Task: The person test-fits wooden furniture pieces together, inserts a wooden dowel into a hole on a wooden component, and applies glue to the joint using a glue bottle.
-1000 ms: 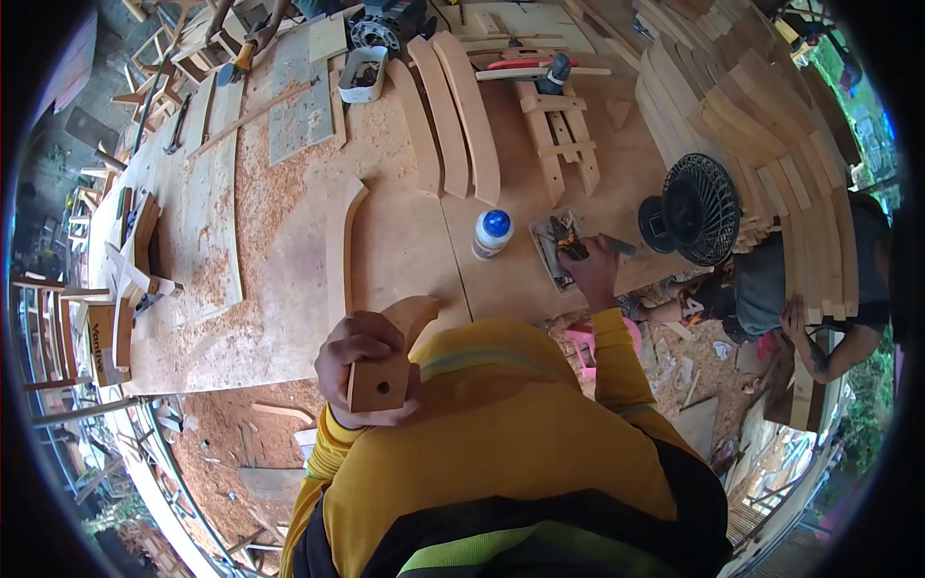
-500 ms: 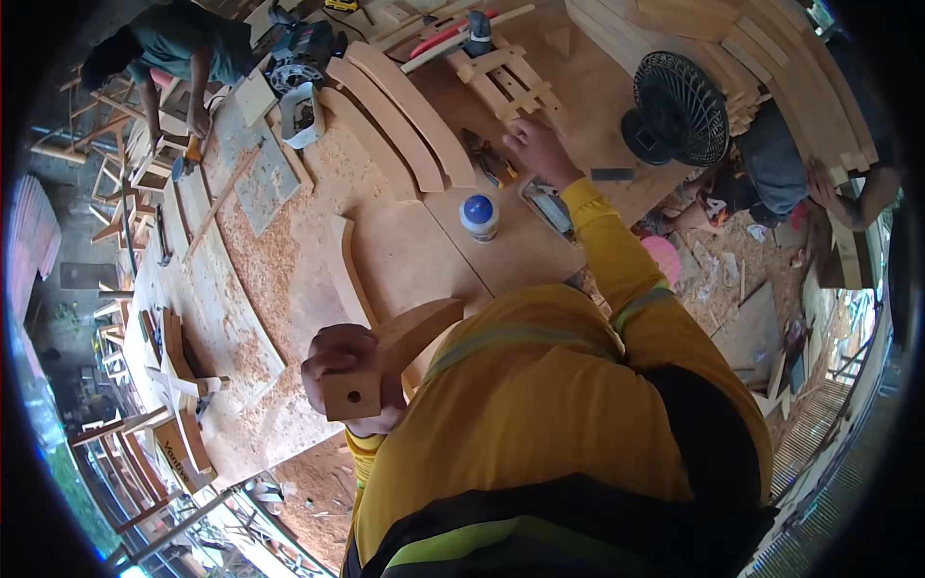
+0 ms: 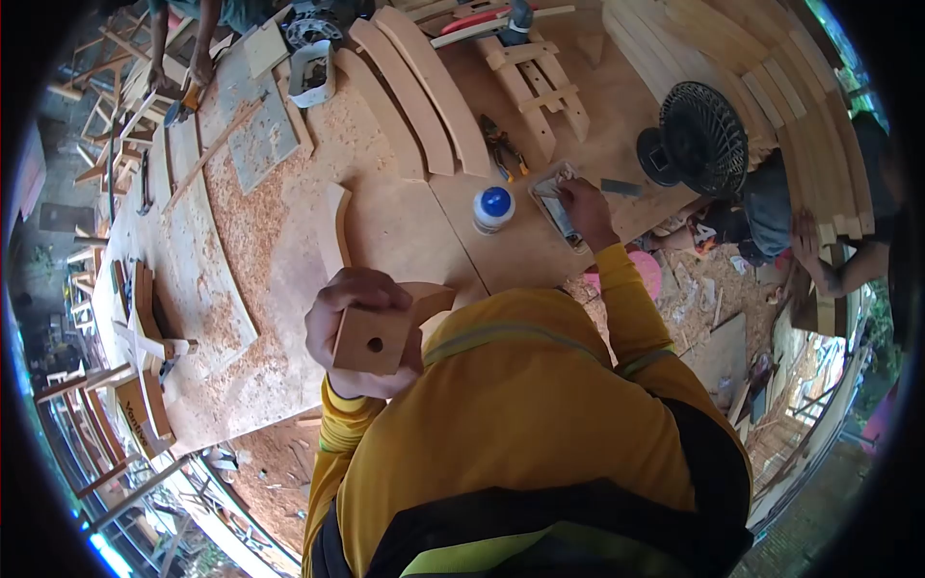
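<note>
Wrap the fingers of your left hand [image 3: 358, 323] snugly round the wooden piece [image 3: 358, 339], as they are now, near your chest; tilted this way, its round hole faces you. That end is squared and smooth, pale brown, and seems to run on into a curved, tapering part at right. Next along the wood-panelled counter [image 3: 395, 226] stands a rounded bottle [image 3: 491, 212] with a glossy blue cap; mind your sleeve near it. Farther right, your right hand [image 3: 590, 214] is at the shallow oblong tray [image 3: 542, 202], fingers bent downward; I can't tell whether they pinch anything. Feel lightly among its contents, wary of hard edges. Beside it lies a flat grey bar [image 3: 621, 187].
</note>
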A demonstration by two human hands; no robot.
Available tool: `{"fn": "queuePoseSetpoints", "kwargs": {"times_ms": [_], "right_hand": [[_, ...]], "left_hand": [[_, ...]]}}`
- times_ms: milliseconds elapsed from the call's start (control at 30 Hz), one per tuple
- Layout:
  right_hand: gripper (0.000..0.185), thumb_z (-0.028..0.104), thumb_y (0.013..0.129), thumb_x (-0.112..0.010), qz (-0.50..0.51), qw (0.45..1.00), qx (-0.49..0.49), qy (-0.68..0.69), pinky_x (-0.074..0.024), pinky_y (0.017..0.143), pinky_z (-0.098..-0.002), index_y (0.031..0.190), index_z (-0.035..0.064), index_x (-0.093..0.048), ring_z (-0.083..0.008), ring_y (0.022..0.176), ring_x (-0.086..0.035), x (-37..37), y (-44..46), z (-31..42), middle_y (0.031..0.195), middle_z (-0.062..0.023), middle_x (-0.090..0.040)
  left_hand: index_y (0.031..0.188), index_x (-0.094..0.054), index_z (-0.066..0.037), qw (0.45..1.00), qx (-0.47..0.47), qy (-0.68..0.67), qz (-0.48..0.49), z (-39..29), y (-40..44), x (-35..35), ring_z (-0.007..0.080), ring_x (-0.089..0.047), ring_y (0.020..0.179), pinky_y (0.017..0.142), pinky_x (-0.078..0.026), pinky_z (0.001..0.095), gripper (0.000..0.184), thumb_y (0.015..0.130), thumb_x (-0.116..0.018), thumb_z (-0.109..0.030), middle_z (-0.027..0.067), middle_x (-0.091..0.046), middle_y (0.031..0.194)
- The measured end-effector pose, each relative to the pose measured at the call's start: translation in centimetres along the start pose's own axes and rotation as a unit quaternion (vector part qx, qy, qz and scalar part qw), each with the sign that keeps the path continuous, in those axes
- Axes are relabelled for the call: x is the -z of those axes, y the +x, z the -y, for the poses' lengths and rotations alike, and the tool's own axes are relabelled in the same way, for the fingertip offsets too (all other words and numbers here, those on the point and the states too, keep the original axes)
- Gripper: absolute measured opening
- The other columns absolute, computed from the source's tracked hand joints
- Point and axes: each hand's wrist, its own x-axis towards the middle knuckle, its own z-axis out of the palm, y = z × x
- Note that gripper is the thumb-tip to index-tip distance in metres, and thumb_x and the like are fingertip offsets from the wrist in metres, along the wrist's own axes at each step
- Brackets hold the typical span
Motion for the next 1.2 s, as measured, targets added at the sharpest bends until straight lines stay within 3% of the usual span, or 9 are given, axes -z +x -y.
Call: {"fn": "queuePoseSetpoints", "kwargs": {"times_ms": [133,233,333,467,633,733,1033,1167,1200], "right_hand": [[0.021,0.009,0.089,-0.067,-0.034,0.999,0.036,-0.016,-0.0557,0.078,-0.0413,0.11,0.0062,-0.07,-0.0342,0.088,-0.069,-1.0,0.3,-1.9,0.101,-0.0163,-0.068],[0.024,0.012,0.095,-0.066,-0.092,0.983,0.049,0.15,-0.0538,0.083,-0.0341,0.118,0.0039,-0.068,-0.0233,0.089,-0.069,2.3,1.8,0.8,0.107,-0.0126,-0.069],[0.02,0.011,0.104,-0.057,-0.032,0.911,-0.029,0.411,-0.0528,0.086,-0.0265,0.117,-0.002,-0.065,-0.0133,0.097,-0.065,10.5,3.0,11.9,0.108,-0.0079,-0.069],[0.017,0.005,0.097,-0.065,0.003,0.925,0.162,0.343,-0.0543,0.079,-0.0266,0.113,-0.0022,-0.067,-0.0124,0.086,-0.066,16.9,2.3,20.6,0.104,-0.0093,-0.071],[0.021,0.001,0.085,-0.077,0.055,0.841,0.451,0.295,-0.0545,0.067,-0.0306,0.106,-0.0011,-0.073,-0.0176,0.073,-0.066,19.8,2.4,26.9,0.097,-0.0121,-0.071],[0.027,0.001,0.081,-0.08,0.062,0.835,0.477,0.266,-0.0542,0.066,-0.0331,0.108,-0.0004,-0.074,-0.0231,0.073,-0.066,19.5,2.2,28.2,0.097,-0.012,-0.068],[0.04,0.002,0.076,-0.077,0.113,0.816,0.56,0.085,-0.0532,0.069,-0.0353,0.114,-0.0016,-0.07,-0.0234,0.083,-0.061,22.3,3.2,29.5,0.097,-0.0092,-0.06],[0.044,0.005,0.076,-0.08,0.107,0.836,0.525,0.122,-0.0541,0.069,-0.0365,0.118,-0.0017,-0.067,-0.0247,0.081,-0.064,21.1,3.2,29.8,0.094,-0.0097,-0.063],[0.045,0.006,0.076,-0.08,0.112,0.853,0.488,0.15,-0.0543,0.069,-0.0369,0.118,-0.0016,-0.067,-0.0251,0.08,-0.064,20.9,3.0,29.7,0.093,-0.0098,-0.064]], "left_hand": [[0.1,-0.058,-0.003,0.999,0.002,-0.024,0.025,0.3,1.4,0.2,0.0198,-0.063,0.072,0.065,-0.051,0.0304,0.048,0.058,-0.079,-0.007,0.0109,-0.066,0.088],[0.107,-0.059,-0.002,0.998,-0.004,-0.029,0.06,0.5,2.6,0.1,0.0245,-0.066,0.074,0.067,-0.053,0.0318,0.053,0.059,-0.08,-0.011,0.0103,-0.067,0.091],[0.107,-0.056,0.0,0.997,-0.014,0.027,0.064,0.4,3.0,-0.6,0.0177,-0.061,0.07,0.062,-0.049,0.0293,0.051,0.062,-0.079,-0.007,0.0111,-0.067,0.089],[0.108,-0.055,-0.001,0.998,0.003,0.039,0.058,0.1,3.6,-1.5,0.0171,-0.062,0.072,0.064,-0.05,0.029,0.05,0.064,-0.078,-0.004,0.01,-0.066,0.088],[0.109,-0.056,-0.001,0.996,0.024,0.074,0.041,0.0,3.8,-2.3,0.0173,-0.063,0.073,0.066,-0.051,0.029,0.05,0.065,-0.079,-0.006,0.0091,-0.065,0.089],[0.109,-0.056,-0.001,0.995,0.027,0.095,0.027,0.0,3.8,-2.6,0.0174,-0.064,0.073,0.067,-0.051,0.0292,0.05,0.066,-0.08,-0.007,0.0091,-0.065,0.089],[0.109,-0.056,-0.001,0.991,0.014,0.125,0.036,-0.1,4.3,-3.8,0.0197,-0.065,0.075,0.067,-0.052,0.0305,0.051,0.065,-0.081,-0.008,0.0103,-0.066,0.092],[0.111,-0.055,0.0,0.991,0.036,0.123,0.045,0.3,4.5,-3.8,0.0197,-0.067,0.079,0.07,-0.053,0.0308,0.056,0.064,-0.083,-0.01,0.0109,-0.066,0.095],[0.111,-0.056,0.0,0.992,0.048,0.115,0.032,0.4,4.4,-3.8,0.0237,-0.067,0.079,0.07,-0.054,0.0328,0.056,0.063,-0.082,-0.011,0.0119,-0.066,0.094]]}}
